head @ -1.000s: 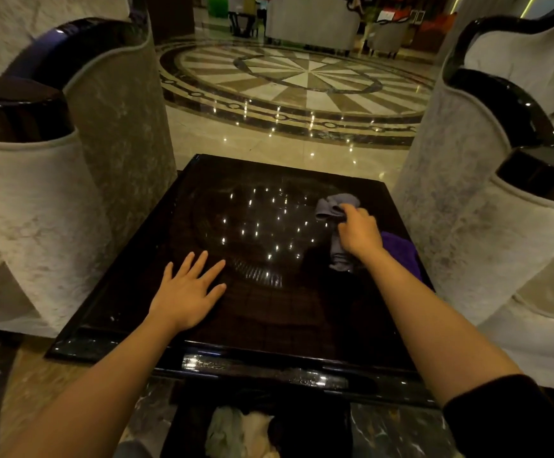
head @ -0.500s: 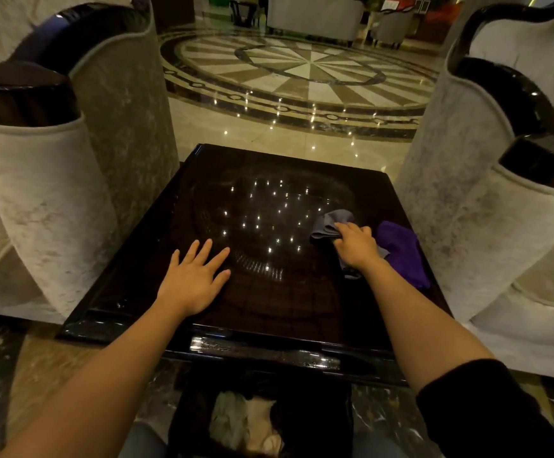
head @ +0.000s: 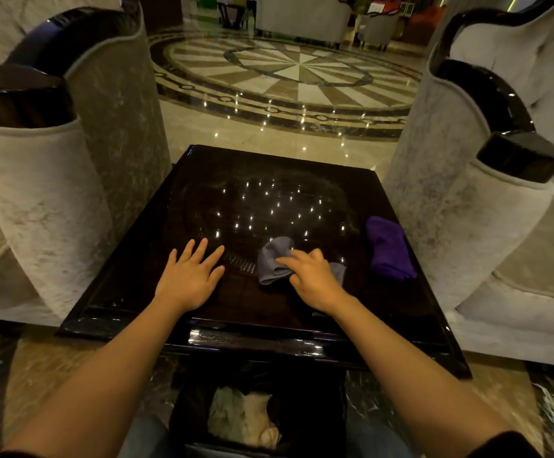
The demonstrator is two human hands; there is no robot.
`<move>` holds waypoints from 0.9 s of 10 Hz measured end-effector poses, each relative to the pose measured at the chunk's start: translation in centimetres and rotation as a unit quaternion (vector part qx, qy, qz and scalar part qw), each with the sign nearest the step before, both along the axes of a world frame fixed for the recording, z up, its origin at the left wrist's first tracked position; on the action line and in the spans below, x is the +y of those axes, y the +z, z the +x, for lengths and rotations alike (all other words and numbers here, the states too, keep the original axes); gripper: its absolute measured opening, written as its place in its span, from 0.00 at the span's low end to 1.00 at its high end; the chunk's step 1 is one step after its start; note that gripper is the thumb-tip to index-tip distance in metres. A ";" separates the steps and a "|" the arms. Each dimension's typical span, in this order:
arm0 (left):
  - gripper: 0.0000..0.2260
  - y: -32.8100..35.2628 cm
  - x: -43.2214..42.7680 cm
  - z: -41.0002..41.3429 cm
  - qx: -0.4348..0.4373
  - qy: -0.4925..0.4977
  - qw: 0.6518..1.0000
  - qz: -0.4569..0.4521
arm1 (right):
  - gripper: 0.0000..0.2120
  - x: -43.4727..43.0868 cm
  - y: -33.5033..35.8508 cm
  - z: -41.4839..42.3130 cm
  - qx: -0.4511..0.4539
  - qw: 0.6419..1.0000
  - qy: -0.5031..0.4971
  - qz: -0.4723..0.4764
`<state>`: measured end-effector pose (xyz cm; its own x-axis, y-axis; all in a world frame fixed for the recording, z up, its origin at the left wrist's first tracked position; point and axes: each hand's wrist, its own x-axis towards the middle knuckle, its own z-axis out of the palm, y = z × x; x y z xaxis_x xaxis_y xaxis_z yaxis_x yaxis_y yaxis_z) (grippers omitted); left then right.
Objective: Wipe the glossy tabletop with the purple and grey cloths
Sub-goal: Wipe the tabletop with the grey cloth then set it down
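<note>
Right hand presses the grey cloth on the counter; left hand flat, released; purple cloth right of both.

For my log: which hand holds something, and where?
Right hand presses the grey cloth at its right part; left hand lies flat, empty.

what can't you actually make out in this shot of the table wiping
Head view only:
- Part of the grey cloth lies under the right hand, so its full shape is hidden.
- Whether the dark tabletop is clean: ceiling-light glare masks it.
- The pale contents of the bin below are too dim to identify.
- The purple cloth is bunched; its folds hide its underside.
</note>
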<state>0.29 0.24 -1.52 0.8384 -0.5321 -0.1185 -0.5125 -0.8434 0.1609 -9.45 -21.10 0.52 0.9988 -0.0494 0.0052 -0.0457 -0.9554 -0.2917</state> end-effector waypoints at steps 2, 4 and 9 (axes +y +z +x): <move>0.23 -0.2 0.1 -0.2 -0.004 -0.003 1.000 0.003 | 0.22 4.4 -0.3 -3.6 -0.018 0.997 0.071 0.008; 0.23 -0.3 0.2 -0.1 0.001 -0.003 1.000 -0.002 | 0.21 7.1 -0.7 -5.3 -0.035 0.996 0.082 0.008; 0.23 0.3 0.2 -0.2 0.005 -0.009 1.000 0.007 | 0.19 -6.3 1.7 -7.1 -0.113 0.970 -0.214 -0.025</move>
<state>0.04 0.39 -1.24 0.8269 -0.5460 -0.1345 -0.5266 -0.8358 0.1552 -16.56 -27.39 2.18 0.8600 -0.4534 0.2343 -0.3816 -0.8761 -0.2947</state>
